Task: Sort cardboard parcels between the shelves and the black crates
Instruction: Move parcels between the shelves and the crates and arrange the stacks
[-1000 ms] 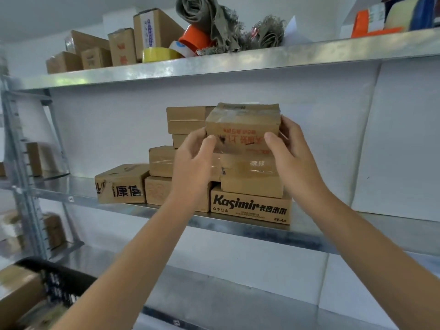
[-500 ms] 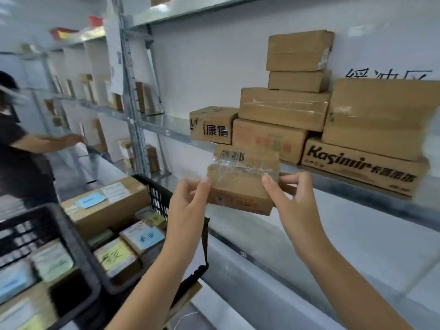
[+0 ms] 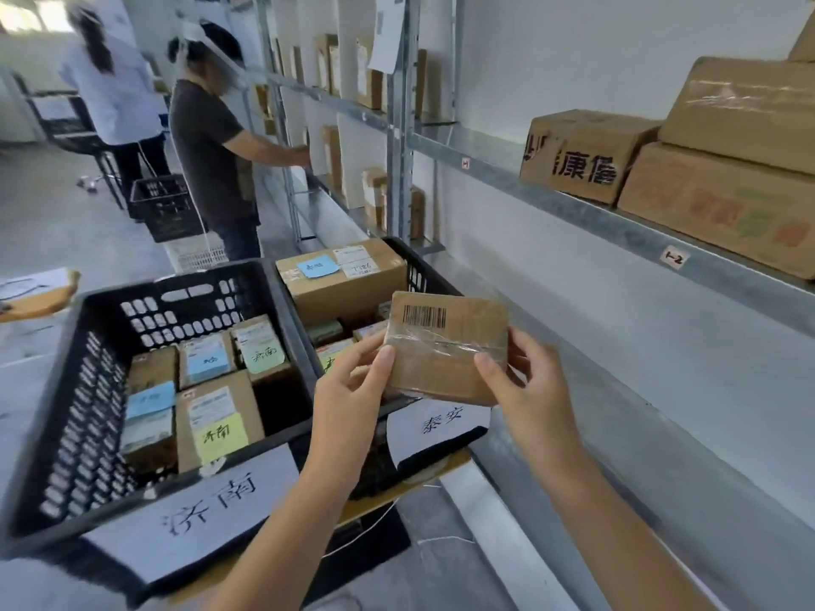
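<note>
I hold a small taped cardboard parcel (image 3: 445, 346) with a barcode on top between both hands, above the near corner of the right black crate (image 3: 423, 275). My left hand (image 3: 348, 394) grips its left edge and my right hand (image 3: 525, 385) its right edge. The left black crate (image 3: 75, 390) carries a white paper sign and holds several parcels with blue, green and yellow notes. The right crate holds a large box (image 3: 344, 275) with a blue note and smaller parcels. Cardboard parcels (image 3: 582, 154) sit on the metal shelf (image 3: 573, 209) at the upper right.
A person in a dark shirt (image 3: 207, 143) reaches into the shelves further down the aisle, with another black crate (image 3: 163, 205) beside them. A second person in white (image 3: 110, 90) stands beyond. A lower metal shelf runs along the right wall.
I have taken the parcel off the shelf stack and carried it down and to the left, over the black crates. My view has turned from the shelf toward the crates and the aisle.
</note>
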Available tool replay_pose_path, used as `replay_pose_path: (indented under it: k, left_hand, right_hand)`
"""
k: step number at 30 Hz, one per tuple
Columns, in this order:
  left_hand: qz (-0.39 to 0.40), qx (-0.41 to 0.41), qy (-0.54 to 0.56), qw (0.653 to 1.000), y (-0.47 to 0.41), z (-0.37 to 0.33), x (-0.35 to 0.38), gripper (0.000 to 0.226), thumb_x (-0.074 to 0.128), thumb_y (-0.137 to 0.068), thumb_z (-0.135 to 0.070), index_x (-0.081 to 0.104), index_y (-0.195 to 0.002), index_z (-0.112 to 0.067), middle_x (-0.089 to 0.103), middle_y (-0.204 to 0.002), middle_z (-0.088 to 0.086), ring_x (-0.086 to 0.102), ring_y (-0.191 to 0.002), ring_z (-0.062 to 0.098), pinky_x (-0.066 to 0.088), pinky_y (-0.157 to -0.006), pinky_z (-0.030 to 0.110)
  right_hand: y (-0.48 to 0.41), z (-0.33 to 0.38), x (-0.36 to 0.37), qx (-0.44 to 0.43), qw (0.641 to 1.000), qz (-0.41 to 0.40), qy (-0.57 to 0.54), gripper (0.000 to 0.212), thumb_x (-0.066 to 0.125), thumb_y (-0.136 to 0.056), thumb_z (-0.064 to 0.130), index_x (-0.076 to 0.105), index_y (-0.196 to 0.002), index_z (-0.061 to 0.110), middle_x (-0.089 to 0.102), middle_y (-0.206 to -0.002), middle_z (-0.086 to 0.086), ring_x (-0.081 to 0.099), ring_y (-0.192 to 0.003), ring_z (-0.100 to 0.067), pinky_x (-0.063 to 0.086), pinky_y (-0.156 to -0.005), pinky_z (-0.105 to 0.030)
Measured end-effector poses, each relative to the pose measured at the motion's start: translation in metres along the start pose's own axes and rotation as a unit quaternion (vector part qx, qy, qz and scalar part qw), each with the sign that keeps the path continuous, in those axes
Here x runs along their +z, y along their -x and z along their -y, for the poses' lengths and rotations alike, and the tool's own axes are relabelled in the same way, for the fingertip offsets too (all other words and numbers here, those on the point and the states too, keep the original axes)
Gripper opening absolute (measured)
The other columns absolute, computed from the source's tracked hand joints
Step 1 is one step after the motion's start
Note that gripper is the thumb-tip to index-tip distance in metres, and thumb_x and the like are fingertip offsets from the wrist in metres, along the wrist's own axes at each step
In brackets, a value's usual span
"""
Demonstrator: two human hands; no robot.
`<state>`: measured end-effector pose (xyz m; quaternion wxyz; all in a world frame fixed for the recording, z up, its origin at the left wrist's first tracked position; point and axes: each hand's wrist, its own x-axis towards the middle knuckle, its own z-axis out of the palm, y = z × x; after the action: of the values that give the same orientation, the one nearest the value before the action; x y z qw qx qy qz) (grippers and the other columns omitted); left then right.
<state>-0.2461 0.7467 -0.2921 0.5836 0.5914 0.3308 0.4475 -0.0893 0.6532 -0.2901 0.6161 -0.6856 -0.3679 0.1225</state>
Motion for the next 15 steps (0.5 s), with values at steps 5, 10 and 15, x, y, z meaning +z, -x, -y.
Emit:
replay_pose_path:
  k: [5, 10, 15]
  left_hand:
    - [-0.068, -0.013, -0.026, 0.997, -0.002, 0.010, -0.042, 0.031, 0.062, -0.098, -0.017, 0.073, -0.105, -0.044, 0.073, -0.107, -0.019, 0.067, -0.099, -0.003, 0.052, -0.073, 0.009]
    - [-0.163, -0.023, -0.074, 0.984, -0.008, 0.021, -0.090, 0.028, 0.064, -0.096, -0.009, 0.074, -0.115, -0.026, 0.072, -0.108, -0.009, 0.066, -0.096, -0.002, 0.052, -0.079, 0.010]
    - [-0.207, -0.036, -0.086, 0.974, -0.015, 0.024, -0.138, 0.019, 0.064, -0.095, -0.013, 0.071, -0.102, -0.029, 0.071, -0.105, -0.009, 0.063, -0.096, 0.004, 0.050, -0.080, 0.017]
  right_hand:
    - [0.000, -0.005, 0.046, -0.032, 0.998, 0.055, 0.027, 0.040, 0.072, -0.088, 0.012, 0.056, -0.120, 0.029, 0.055, -0.121, 0.006, 0.054, -0.117, -0.011, 0.049, -0.094, -0.020]
    - [0.000, -0.004, 0.096, -0.029, 0.990, 0.140, 0.000, 0.035, 0.070, -0.091, 0.018, 0.053, -0.111, 0.041, 0.059, -0.118, 0.011, 0.057, -0.105, 0.000, 0.048, -0.079, -0.009]
    - [-0.014, 0.005, 0.151, 0.029, 0.973, 0.221, -0.063, 0.016, 0.050, -0.102, 0.034, 0.054, -0.104, 0.049, 0.064, -0.108, 0.022, 0.063, -0.105, -0.003, 0.056, -0.090, -0.032]
